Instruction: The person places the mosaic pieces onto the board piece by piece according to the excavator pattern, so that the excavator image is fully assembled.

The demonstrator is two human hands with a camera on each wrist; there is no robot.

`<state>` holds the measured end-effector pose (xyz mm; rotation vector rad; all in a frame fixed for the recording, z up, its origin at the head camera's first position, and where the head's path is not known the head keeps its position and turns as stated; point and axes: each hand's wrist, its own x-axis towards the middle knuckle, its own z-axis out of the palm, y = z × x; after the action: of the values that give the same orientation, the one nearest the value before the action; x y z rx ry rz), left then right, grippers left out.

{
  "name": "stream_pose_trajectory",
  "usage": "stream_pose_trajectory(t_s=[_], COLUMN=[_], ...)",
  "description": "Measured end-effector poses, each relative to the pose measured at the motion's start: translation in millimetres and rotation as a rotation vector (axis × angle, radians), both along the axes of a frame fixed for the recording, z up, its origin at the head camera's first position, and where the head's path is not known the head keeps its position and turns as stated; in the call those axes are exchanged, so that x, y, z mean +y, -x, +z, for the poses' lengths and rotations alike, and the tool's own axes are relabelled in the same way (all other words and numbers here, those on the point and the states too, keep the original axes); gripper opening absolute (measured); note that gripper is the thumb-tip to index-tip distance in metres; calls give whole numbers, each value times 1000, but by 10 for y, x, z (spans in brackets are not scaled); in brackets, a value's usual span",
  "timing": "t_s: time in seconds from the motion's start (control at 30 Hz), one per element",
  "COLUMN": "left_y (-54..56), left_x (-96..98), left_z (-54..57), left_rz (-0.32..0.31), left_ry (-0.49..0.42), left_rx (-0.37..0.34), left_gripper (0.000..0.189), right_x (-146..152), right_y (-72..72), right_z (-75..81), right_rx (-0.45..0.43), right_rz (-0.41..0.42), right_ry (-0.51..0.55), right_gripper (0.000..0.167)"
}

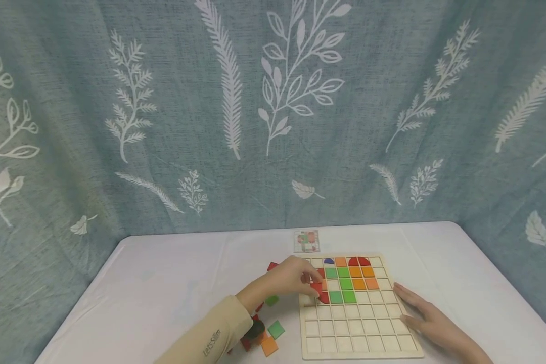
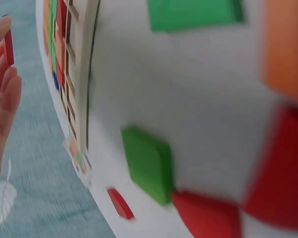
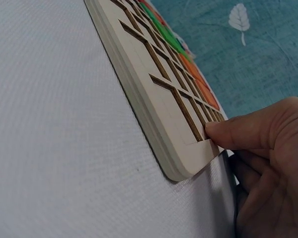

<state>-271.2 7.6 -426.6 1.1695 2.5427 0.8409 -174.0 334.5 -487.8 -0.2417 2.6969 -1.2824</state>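
My left hand (image 1: 292, 277) reaches over the left columns of a wooden grid board (image 1: 361, 344). Between its thumb and fingers it pinches a red tile (image 2: 9, 48), seen nearly edge-on in the left wrist view. Green squares (image 1: 347, 284), orange squares (image 1: 356, 272), red rounded pieces (image 1: 359, 261) and a small blue piece (image 1: 329, 261) lie in the upper cells. The left hand hides some of the cells. At the board's right edge, my right hand (image 1: 429, 323) grips the frame. Its thumb (image 3: 238, 133) lies on the rim, with the other fingers lower at the side.
Loose tiles lie left of the board, partly under the left forearm, among them a green square (image 1: 276, 329) and an orange square (image 1: 269, 346). A small pattern card (image 1: 307, 241) lies behind the board on the white table (image 1: 173, 273). A patterned curtain (image 1: 200, 126) hangs behind.
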Motion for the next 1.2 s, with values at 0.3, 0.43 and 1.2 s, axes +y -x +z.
stream_pose_trajectory(t_s=[0.3,0.43,1.2], left_y=[-18,-41,-129], left_x=[443,646,1147], left_z=[-22,-43,-159], left_rz=[-23,-40,57], left_ry=[57,102,206], left_rx=[102,155,204], left_gripper=[25,27,19], right_x=[0,3,24], right_y=[-4,2,-3], right_z=[10,12,5], right_rx=[-5,5,55], right_rz=[5,11,10], right_ry=[8,8,-4], right_gripper=[70,69,64])
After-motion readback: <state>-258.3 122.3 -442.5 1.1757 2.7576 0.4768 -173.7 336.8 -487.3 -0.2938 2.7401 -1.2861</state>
